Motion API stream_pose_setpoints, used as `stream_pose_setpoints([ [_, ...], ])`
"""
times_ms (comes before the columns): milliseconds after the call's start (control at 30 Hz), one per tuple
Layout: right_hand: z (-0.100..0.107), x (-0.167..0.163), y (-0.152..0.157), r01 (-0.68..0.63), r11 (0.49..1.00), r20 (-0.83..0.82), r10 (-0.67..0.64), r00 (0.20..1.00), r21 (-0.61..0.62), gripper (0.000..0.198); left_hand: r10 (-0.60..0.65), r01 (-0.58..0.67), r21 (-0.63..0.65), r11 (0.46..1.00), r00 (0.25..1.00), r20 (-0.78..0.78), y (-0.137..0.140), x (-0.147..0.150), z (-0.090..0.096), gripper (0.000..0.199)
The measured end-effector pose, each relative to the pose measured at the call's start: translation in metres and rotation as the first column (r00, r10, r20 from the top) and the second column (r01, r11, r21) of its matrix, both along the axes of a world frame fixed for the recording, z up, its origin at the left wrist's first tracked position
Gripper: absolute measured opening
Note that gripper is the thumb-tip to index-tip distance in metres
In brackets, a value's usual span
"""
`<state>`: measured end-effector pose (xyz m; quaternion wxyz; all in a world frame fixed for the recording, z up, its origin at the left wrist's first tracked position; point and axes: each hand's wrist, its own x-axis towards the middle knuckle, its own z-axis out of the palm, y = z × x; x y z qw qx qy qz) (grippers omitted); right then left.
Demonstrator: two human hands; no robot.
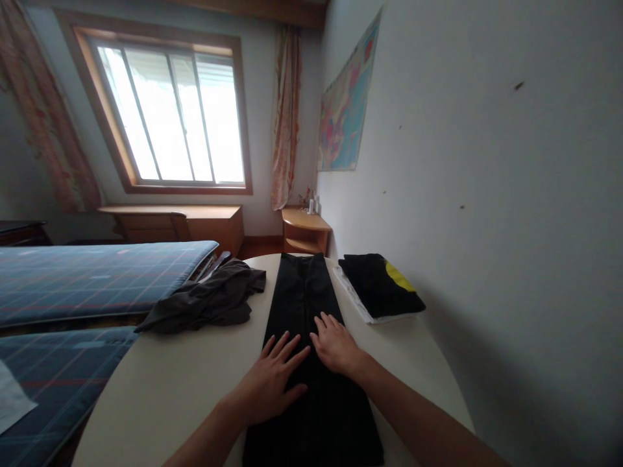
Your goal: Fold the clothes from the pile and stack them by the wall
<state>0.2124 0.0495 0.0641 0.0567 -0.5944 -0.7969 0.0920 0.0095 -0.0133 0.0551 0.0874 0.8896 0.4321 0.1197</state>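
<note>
Black trousers lie lengthwise down the middle of the round white table, waistband at the far edge. My left hand rests on the left part of the cloth, fingers spread and pointing away from me. On the right side, my right hand lies on the same cloth with its fingers stretched out to the left. Neither hand grips anything. To the right is a folded black garment with a yellow patch, lying on a white one. A crumpled dark grey garment sits to the left.
Blue plaid mattresses adjoin the table on the left, with a white piece on the lower one. A white wall runs along the right. A corner shelf and a desk stand at the back.
</note>
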Motion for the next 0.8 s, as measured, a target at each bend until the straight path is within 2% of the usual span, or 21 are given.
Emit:
stream_pose_setpoints([
  [100,-0.006,0.005,-0.008,-0.004,0.998,-0.024,0.003,1.000,-0.060,0.069,0.103,-0.106,0.085,0.991,0.994,0.032,0.002,0.005,0.003,0.063],
  [200,-0.010,0.006,0.000,-0.007,0.999,-0.047,0.005,0.999,-0.049,0.073,0.152,-0.160,0.104,0.982,0.985,0.078,-0.001,0.013,0.010,0.046],
  [300,-0.010,0.008,0.009,-0.016,1.000,-0.068,0.016,0.998,-0.004,0.073,0.154,-0.161,0.067,0.985,0.983,0.104,-0.005,0.015,0.011,0.039],
  [400,-0.007,0.011,0.006,-0.070,0.998,-0.078,0.070,0.994,-0.001,0.071,0.102,-0.104,0.018,0.994,0.992,0.076,-0.008,0.012,0.004,0.048],
  [500,-0.002,0.016,-0.015,-0.174,0.985,-0.074,0.172,0.982,-0.016,0.069,0.069,-0.069,-0.016,0.997,0.997,0.029,-0.011,0.008,-0.004,0.058],
  [567,0.002,0.021,-0.035,-0.242,0.969,-0.076,0.238,0.968,-0.041,0.069,0.091,-0.091,-0.001,0.996,0.996,0.018,-0.013,0.009,-0.006,0.057],
  [667,0.010,0.033,-0.065,-0.326,0.940,-0.095,0.317,0.944,-0.098,0.069,0.109,-0.110,0.025,0.994,0.994,0.033,-0.020,0.010,0.002,0.051],
  [800,0.022,0.051,-0.092,-0.426,0.893,-0.153,0.405,0.901,-0.146,0.079,-0.019,0.019,0.001,1.000,0.999,0.040,-0.040,0.004,0.018,0.051],
])
